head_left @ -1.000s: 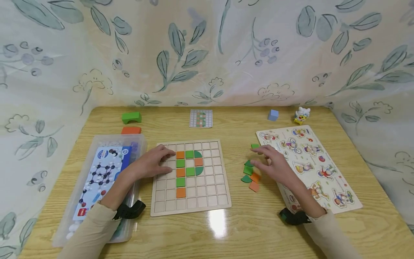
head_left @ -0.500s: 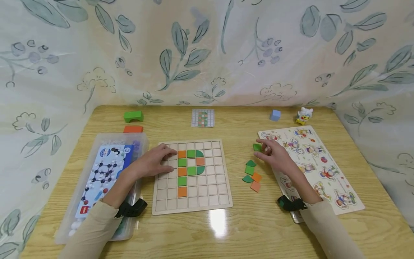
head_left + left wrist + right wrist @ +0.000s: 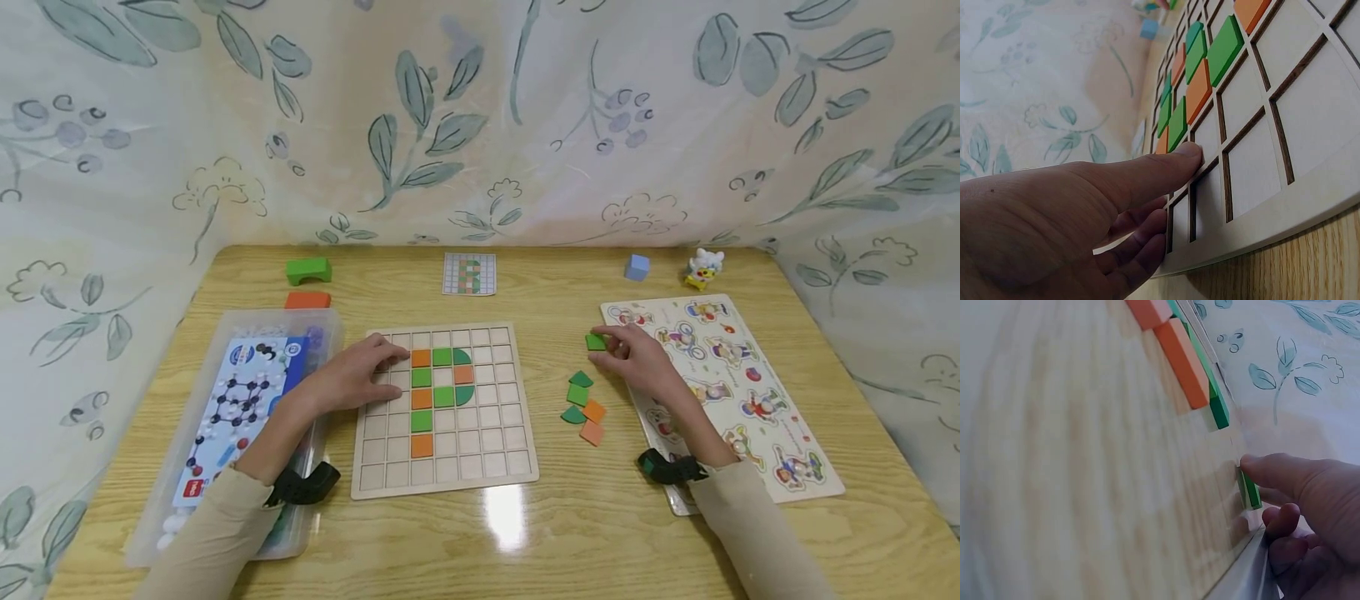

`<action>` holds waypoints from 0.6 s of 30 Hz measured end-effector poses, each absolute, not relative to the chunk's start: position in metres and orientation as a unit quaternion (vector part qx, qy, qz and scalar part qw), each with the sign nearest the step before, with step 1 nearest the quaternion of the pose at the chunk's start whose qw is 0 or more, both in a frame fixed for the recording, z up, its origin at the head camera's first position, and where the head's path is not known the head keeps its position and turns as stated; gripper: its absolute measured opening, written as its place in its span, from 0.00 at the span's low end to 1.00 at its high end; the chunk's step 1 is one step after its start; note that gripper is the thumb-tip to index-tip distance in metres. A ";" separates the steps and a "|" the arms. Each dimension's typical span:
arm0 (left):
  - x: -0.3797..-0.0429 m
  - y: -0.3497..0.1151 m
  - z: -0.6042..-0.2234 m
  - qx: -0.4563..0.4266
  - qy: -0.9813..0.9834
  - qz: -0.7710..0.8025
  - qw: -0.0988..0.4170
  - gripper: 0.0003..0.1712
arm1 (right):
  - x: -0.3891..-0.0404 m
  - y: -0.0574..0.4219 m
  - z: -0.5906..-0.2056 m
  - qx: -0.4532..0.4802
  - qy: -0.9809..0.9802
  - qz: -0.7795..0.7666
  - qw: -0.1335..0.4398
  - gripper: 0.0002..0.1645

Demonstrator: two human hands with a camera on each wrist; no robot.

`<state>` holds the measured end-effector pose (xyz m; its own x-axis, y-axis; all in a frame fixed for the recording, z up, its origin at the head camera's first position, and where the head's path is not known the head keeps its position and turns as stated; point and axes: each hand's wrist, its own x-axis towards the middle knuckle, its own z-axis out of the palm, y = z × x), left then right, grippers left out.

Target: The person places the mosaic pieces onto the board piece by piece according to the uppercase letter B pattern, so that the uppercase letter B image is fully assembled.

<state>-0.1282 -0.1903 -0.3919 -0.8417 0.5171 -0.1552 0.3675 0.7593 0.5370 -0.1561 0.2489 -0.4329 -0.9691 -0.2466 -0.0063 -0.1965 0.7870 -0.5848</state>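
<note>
Evidently, the right hand [image 3: 637, 358] pinches a green tile [image 3: 595, 342] near the puzzle [image 3: 660, 312], thumb on one edge and fingers on the opposite one, a grip that suits so thin a piece; whether it is clear of the table [image 3: 555, 533], I cannot tell. The left hand [image 3: 352, 375] holds nothing: its thumb and fingers lie spread on the left part of the board [image 3: 495, 467], probably to steady it. Raised ribs keep the orange and green set tiles [image 3: 422, 422] in their cells, in a column with a loop at its upper right. The loose tiles [image 3: 577, 394] lie between board and right hand, presumably for an easy reach, and the card [image 3: 469, 274] sits beyond the board, where a glance finds it. The wood-grained table shows a bright glare below the board; it also bears a box [image 3: 217, 350], two blocks [image 3: 308, 270], a blue cube [image 3: 637, 267] and a figurine [image 3: 705, 268]. Leaf-patterned cloth [image 3: 300, 208] hangs behind and at both sides.
</note>
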 end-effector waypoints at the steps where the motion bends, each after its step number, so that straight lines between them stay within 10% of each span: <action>1: -0.128 -0.190 -0.392 0.239 0.926 0.251 0.149 0.29 | -0.156 0.249 -0.433 -0.119 0.944 -0.305 0.040 0.25; 18: -0.128 -0.190 -0.393 0.243 0.926 0.250 0.144 0.28 | -0.159 0.249 -0.432 -0.127 0.941 -0.311 0.048 0.26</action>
<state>-0.1278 -0.1903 -0.3928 -0.8405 0.5218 -0.1461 0.3774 0.7572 0.5332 -0.1588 0.2491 -0.4319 -0.9631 -0.2688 -0.0109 -0.2094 0.7748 -0.5966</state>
